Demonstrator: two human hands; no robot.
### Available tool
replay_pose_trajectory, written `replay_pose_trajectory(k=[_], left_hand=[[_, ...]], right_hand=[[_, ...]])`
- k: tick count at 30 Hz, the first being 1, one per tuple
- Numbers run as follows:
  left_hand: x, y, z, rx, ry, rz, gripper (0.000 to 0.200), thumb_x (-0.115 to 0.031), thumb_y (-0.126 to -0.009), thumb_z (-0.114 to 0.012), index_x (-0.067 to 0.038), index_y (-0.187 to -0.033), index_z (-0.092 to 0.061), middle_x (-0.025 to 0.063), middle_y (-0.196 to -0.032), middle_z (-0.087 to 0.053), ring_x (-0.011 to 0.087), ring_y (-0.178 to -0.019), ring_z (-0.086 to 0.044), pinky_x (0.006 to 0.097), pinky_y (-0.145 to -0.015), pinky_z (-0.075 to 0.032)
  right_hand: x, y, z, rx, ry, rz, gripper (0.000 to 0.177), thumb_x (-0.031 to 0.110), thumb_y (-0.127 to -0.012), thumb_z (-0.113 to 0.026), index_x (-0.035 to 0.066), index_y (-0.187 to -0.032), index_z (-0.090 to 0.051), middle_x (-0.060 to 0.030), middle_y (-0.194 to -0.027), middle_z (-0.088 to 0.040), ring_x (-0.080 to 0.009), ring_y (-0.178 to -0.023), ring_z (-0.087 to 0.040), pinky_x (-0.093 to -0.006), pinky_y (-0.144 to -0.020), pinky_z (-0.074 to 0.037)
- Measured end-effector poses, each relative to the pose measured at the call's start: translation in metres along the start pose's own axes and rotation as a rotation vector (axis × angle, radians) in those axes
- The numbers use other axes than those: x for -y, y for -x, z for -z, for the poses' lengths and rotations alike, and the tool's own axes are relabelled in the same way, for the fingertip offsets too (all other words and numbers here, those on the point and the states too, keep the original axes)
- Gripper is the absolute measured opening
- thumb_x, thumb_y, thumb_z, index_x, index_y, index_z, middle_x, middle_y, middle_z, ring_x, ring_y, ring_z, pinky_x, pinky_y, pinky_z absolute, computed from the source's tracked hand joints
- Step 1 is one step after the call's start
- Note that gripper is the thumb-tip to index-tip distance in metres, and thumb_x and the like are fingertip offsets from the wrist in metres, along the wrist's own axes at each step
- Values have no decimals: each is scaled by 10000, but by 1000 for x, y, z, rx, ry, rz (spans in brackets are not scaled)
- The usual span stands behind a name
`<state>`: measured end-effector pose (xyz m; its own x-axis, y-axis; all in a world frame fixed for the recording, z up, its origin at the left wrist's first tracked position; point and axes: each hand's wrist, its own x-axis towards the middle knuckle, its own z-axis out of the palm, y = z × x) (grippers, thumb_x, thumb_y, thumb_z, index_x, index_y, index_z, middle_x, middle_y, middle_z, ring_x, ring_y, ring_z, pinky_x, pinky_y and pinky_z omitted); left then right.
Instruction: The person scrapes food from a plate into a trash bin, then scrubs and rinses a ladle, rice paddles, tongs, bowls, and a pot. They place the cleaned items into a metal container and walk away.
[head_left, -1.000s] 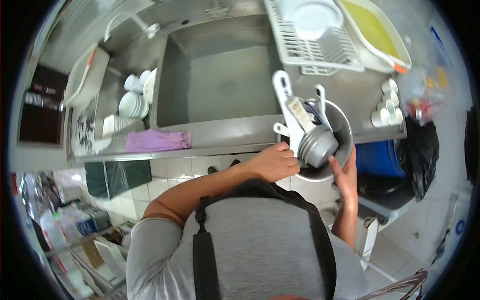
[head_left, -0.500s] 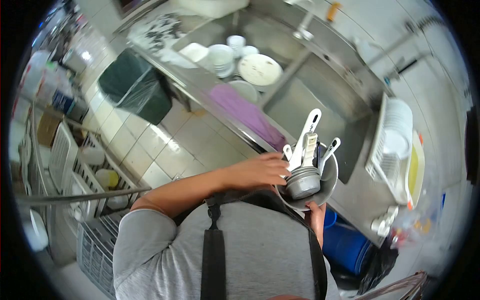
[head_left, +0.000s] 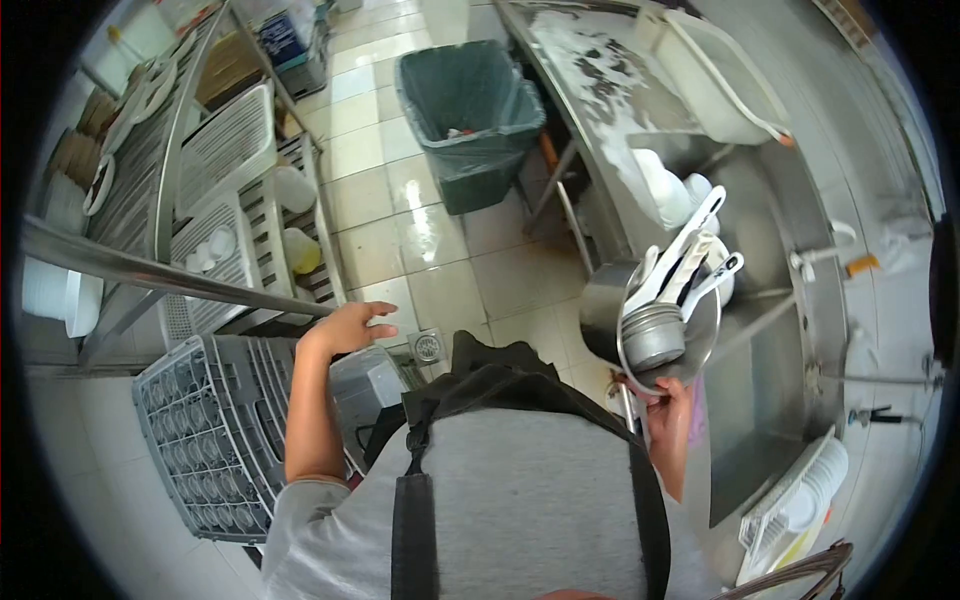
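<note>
Bowl [head_left: 600, 312] on R hand [head_left: 668, 412], L hand [head_left: 348, 326] out (fingers spread)

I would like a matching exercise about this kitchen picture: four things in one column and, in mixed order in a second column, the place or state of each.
Column one
1. metal bowl
2. green bin
3. grey crate
4. left hand

Column two
a. open, holding nothing
b. standing on the tiled floor
c. held by the right hand, with measuring cups inside
d. low down, close to the left arm

Pairs: 1-c, 2-b, 3-d, 4-a
</note>
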<state>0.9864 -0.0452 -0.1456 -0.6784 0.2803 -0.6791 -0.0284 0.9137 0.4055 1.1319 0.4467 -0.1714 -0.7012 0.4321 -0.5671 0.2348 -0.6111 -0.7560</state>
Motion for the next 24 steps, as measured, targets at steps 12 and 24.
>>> replay_pose_trajectory(k=[12, 24], left_hand=[[107, -141, 77, -255, 308, 28, 413, -276, -870, -626, -12, -1184, -573, 214, -1135, -611, 375, -1082, -564, 401, -917, -448], [311, -206, -74, 182, 348, 505, 266, -266, -804, -538, -133, -995, -668, 158, -1008, -662, 351, -983, -609, 412, -842, -453]], right_hand=[[11, -175, -208, 126, 217, 52, 548, -13, -743, -549, 58, -1267, -405, -78, -1107, -538, -202, -908, -577, -319, -705, -528], [-35, -299, -491, 420, 219, -104, 527, -47, -708, -512, 36, -1221, -423, -68, -1055, -523, -191, -915, -558, -387, -751, -538]])
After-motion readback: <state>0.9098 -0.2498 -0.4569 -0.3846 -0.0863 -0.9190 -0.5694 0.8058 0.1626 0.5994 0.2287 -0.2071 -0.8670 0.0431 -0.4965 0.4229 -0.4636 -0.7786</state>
